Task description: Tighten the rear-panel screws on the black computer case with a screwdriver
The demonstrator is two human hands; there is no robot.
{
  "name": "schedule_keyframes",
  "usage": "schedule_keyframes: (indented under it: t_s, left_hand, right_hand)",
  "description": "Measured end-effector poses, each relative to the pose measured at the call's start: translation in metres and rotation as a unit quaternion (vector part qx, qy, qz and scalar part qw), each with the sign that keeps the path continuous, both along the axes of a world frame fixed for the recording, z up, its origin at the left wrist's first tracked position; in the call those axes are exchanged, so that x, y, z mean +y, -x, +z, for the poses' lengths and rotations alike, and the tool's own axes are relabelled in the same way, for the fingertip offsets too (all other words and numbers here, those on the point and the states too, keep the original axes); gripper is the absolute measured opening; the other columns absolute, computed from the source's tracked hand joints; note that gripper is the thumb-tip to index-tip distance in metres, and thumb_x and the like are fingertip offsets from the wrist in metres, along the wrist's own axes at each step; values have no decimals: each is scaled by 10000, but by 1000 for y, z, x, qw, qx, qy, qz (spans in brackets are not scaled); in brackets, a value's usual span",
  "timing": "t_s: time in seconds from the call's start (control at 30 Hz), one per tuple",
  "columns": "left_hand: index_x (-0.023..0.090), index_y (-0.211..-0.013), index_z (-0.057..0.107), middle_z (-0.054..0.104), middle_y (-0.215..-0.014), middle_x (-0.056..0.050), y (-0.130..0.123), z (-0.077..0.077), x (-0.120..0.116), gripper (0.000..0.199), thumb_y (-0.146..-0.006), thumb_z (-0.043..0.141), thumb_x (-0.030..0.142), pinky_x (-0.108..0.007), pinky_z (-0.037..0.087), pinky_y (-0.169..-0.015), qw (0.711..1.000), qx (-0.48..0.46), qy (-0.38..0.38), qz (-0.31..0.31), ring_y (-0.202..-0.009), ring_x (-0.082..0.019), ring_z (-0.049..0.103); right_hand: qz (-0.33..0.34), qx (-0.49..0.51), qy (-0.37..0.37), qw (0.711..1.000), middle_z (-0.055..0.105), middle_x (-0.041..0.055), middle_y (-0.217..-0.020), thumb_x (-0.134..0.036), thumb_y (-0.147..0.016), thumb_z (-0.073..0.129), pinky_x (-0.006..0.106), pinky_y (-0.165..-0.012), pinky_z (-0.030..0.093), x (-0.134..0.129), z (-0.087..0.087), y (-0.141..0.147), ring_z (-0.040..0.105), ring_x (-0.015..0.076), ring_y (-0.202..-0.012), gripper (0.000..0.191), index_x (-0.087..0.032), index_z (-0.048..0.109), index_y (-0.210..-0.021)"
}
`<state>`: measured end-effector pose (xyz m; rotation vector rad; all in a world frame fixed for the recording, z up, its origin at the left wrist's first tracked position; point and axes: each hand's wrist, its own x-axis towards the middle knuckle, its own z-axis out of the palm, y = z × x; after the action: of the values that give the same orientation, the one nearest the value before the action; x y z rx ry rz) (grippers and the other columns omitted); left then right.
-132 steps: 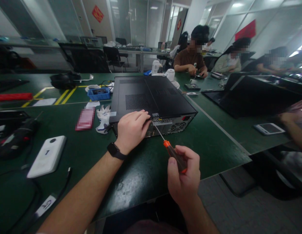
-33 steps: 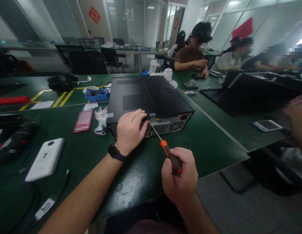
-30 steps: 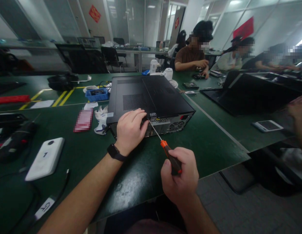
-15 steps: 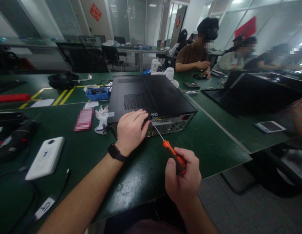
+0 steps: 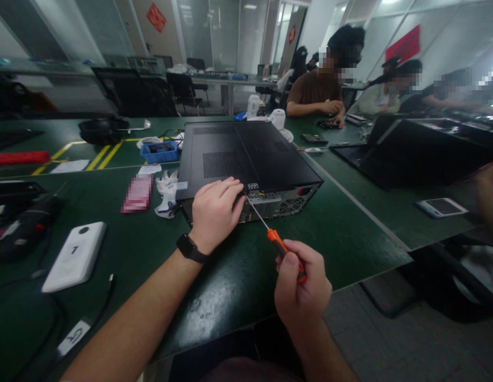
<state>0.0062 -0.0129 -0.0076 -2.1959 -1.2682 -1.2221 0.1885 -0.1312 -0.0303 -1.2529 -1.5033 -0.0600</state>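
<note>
A black desktop computer case (image 5: 266,151) lies on its side on the green table, its back panel with the fan grille (image 5: 292,206) turned toward me. My left hand (image 5: 217,212) rests at the top back edge of the case, thumb and fingers drawn together there; what they pinch is hidden. An orange-and-black screwdriver (image 5: 275,239) is in the closed grip of my right hand (image 5: 304,286), thumb along the handle. Its thin shaft slants up and left to the back edge, where the tip ends beside my left fingertips and cannot be made out.
Left of the case are a blue parts bin (image 5: 159,153), a crumpled white glove (image 5: 166,193), a pink packet (image 5: 138,193) and a white power bank (image 5: 75,257). A phone (image 5: 443,207) and an open black case (image 5: 421,151) lie to the right. Another person (image 5: 320,95) sits opposite.
My right hand has turned on the screwdriver handle, its thumb now further up and over it, and has shifted slightly right. The left hand and the case stay in place.
</note>
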Motion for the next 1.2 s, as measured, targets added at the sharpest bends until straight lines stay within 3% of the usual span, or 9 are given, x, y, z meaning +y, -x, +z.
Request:
schedule_keyframes:
  t_s: [0.43,0.57,0.8,1.03,1.2]
  left_hand:
    - [184,-1130,701,775,-1200,-91,0,-1,1,190,-951,653,227,-446,540,-1021,1000,-5,0,-1,-1158,-255,724]
    - [189,-1128,704,777,-1191,-91,0,-1,0,186,-957,646,231,-452,539,-1022,1000,-7,-1,-1,-1151,-261,728]
    - [192,-1133,702,774,-1197,-89,0,-2,1,189,-956,647,229,-455,534,-1029,1000,-6,-2,-2,-1165,-261,721]
    - [193,-1136,702,774,-1201,-87,0,-2,1,192,-953,652,223,-455,536,-1032,1000,-9,-4,-2,-1161,-255,723]
    - [202,-1139,710,775,-1197,-95,0,-2,1,197,-956,640,221,-473,533,-1030,1000,-14,5,-7,-1166,-266,721]
  right_hand:
    - [19,29,24,999,730,59,-940,-242,-963,560,302,-636,608,-2,-2,0,741,179,-745,287,-196,596,-1244]
    - [25,6,-12,1000,715,63,-990,-212,-905,603,318,-685,621,-1,4,2,741,186,-796,312,-196,591,-1217]
    - [25,28,34,999,740,40,-916,-219,-965,560,268,-595,590,-2,2,2,717,145,-660,276,-200,596,-1237]
    - [-24,4,-9,1000,724,51,-949,-235,-918,626,289,-654,612,1,5,4,745,173,-758,261,-204,597,-1176]
    - [5,27,16,999,729,37,-897,-260,-968,578,266,-577,586,-1,2,3,715,147,-654,261,-203,593,-1222]
